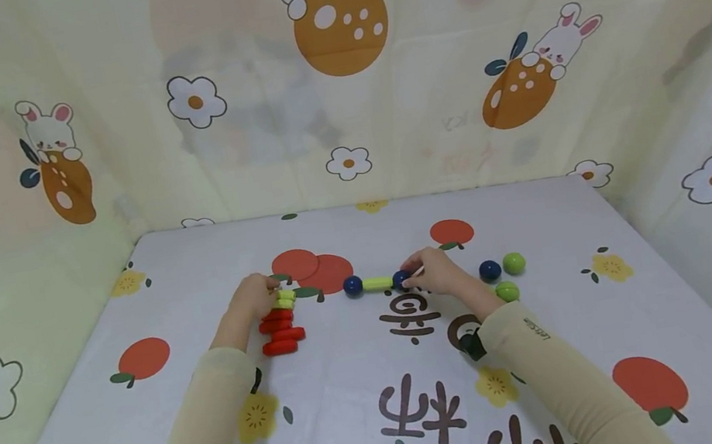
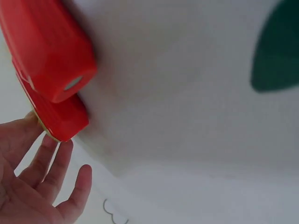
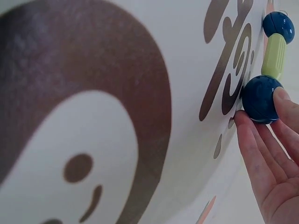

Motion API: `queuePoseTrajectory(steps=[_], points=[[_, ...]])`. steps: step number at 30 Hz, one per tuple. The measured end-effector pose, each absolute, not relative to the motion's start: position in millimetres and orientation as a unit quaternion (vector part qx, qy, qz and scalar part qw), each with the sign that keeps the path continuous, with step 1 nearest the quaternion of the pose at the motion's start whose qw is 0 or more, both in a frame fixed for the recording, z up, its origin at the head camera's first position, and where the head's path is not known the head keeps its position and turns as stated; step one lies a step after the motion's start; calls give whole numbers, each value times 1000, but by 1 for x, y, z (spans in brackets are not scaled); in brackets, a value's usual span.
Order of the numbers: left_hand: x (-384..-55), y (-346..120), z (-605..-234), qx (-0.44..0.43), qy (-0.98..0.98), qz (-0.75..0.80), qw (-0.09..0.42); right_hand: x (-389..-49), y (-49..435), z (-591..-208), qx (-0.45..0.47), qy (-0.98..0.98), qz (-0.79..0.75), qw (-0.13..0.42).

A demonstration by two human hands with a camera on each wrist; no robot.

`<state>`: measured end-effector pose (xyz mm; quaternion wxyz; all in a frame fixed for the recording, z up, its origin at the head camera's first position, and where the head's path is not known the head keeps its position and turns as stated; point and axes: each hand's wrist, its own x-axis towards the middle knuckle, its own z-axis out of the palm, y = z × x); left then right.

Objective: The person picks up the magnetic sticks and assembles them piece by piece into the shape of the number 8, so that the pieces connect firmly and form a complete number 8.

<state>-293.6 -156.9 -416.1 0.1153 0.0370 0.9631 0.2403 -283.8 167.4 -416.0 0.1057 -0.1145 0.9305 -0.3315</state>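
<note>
My right hand (image 1: 438, 271) pinches a dark blue ball (image 3: 260, 100) between thumb and fingers. That ball joins one end of a ridged yellow-green rod (image 1: 377, 283), with a second blue ball (image 1: 353, 286) on the rod's other end; the chain lies along the table. Over on the left, my left hand (image 1: 254, 297) has its thumb and fingertips at a pair of short yellow-green rods (image 1: 285, 298). In the left wrist view, red rods (image 2: 53, 51) mostly hide what these fingers pinch. One red rod shows a grey disc in its end.
Several red rods (image 1: 282, 336) lie in a column just nearer than the yellow-green ones. To the right of my right hand sit a loose blue ball (image 1: 489, 271) and two green balls (image 1: 514, 263). A printed cloth (image 1: 334, 430) covers the table, with curtains around it.
</note>
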Motion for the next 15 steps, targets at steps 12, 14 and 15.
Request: queuePoseTrajectory(steps=[12, 14, 15], points=[[-292, -155, -418, 56, 970, 213, 104, -287, 168, -420, -123, 933, -325, 97], [-292, -155, -418, 64, 969, 214, 102, -287, 168, -421, -116, 934, -324, 98], [-293, -155, -418, 67, 969, 217, 102, -287, 168, -421, -113, 934, -325, 98]])
